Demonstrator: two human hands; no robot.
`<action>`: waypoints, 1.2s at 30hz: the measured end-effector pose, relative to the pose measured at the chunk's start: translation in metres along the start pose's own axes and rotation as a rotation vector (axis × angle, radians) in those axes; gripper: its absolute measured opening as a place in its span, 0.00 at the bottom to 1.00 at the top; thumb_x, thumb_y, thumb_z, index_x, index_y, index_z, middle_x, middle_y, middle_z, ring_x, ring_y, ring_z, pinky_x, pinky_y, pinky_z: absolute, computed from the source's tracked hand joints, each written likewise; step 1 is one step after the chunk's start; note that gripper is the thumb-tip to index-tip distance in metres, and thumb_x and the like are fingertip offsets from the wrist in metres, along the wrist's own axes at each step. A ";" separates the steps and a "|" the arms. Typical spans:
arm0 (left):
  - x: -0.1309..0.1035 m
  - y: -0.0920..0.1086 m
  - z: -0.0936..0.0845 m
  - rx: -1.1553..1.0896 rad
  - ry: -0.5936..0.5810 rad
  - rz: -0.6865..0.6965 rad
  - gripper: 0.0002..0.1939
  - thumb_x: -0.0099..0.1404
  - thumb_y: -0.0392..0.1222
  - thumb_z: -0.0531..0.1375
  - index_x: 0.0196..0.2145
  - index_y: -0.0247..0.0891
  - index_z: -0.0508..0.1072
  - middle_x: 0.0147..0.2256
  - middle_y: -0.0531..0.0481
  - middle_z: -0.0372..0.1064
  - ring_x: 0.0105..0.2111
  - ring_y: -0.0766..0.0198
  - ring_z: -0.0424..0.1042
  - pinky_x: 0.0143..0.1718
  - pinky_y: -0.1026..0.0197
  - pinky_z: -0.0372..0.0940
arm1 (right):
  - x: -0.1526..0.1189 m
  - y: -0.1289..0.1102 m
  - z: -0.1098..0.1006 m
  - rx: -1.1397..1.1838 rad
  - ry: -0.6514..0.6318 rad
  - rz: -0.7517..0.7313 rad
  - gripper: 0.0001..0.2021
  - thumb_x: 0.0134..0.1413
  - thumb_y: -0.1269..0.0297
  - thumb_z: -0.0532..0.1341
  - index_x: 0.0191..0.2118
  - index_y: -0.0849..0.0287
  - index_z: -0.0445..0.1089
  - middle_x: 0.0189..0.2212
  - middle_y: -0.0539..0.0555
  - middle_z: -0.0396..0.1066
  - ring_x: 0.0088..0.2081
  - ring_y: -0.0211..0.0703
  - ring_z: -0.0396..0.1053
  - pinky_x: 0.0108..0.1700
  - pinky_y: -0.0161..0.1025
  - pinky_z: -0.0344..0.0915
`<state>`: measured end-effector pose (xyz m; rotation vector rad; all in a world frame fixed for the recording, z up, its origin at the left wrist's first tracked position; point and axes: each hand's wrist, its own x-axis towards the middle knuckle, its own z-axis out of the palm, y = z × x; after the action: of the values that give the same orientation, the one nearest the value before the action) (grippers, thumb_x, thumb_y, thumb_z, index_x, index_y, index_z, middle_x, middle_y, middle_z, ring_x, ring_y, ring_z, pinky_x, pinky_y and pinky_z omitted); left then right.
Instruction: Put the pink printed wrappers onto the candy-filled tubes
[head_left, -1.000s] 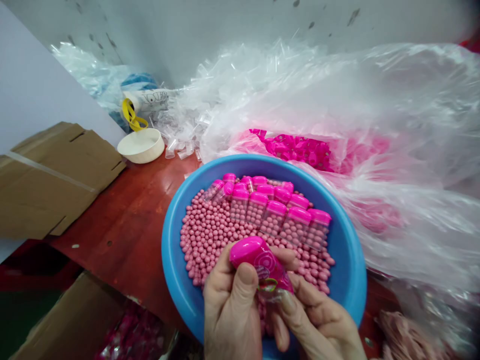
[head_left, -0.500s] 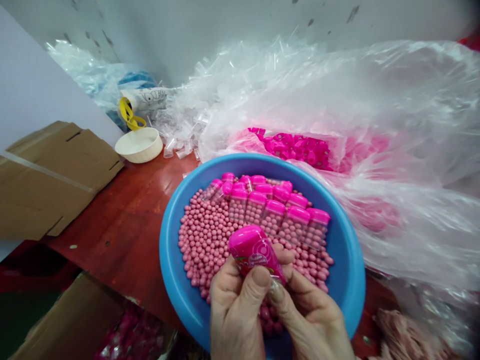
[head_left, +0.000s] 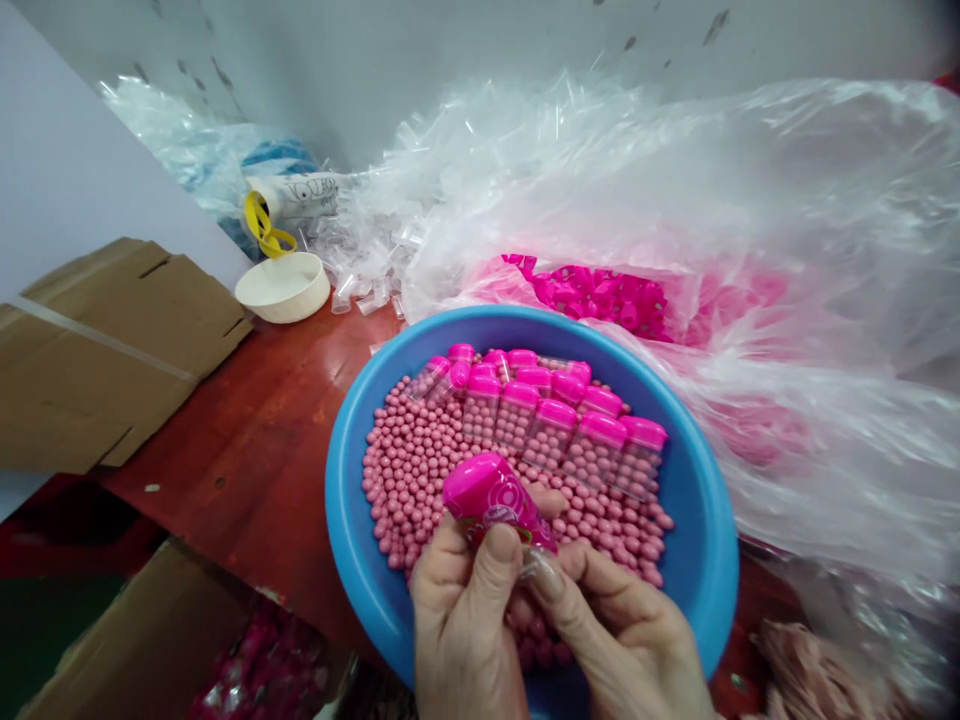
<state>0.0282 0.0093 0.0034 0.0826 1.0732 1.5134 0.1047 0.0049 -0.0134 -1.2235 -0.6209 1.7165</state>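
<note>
Over a blue basin (head_left: 346, 500), my left hand (head_left: 469, 620) grips a small container with a pink cap and printed pink wrapper (head_left: 499, 500), tilted with its cap up and left. The thumb presses on the wrapper. My right hand (head_left: 626, 630) pinches the clear lower end of the same container between thumb and fingers. Pink beads (head_left: 409, 460) fill much of the basin. Several clear containers with pink caps (head_left: 555, 415) lie on the beads behind my hands.
Clear plastic tubes (head_left: 367, 280) are heaped behind the basin, beside a plastic bag of pink caps (head_left: 600, 295). A white round dish (head_left: 289, 300), yellow tape (head_left: 262, 228) and a cardboard box (head_left: 112, 350) are at left. Below the red table (head_left: 247, 480) is an open carton (head_left: 157, 640).
Both hands have shifted slightly left with the wrapped container, which now leans further left. The view has also moved a little.
</note>
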 end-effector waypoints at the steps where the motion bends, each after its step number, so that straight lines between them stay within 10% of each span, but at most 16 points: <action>1: 0.000 0.000 0.000 0.000 -0.001 -0.011 0.07 0.53 0.44 0.67 0.29 0.38 0.80 0.29 0.44 0.79 0.24 0.61 0.74 0.26 0.63 0.68 | 0.000 -0.001 0.001 0.020 0.024 -0.007 0.10 0.39 0.59 0.72 0.20 0.58 0.75 0.18 0.49 0.74 0.20 0.32 0.67 0.23 0.25 0.65; 36: 0.006 -0.003 -0.007 -0.144 -0.068 -0.127 0.11 0.57 0.43 0.65 0.38 0.41 0.81 0.39 0.44 0.79 0.46 0.52 0.73 0.55 0.49 0.59 | 0.005 0.010 0.024 -0.001 0.317 -0.575 0.18 0.42 0.77 0.67 0.35 0.43 0.79 0.28 0.44 0.77 0.30 0.33 0.74 0.33 0.28 0.72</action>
<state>0.0241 0.0097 -0.0057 -0.0334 0.8959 1.4585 0.0784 0.0074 -0.0141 -1.1442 -0.6943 1.0223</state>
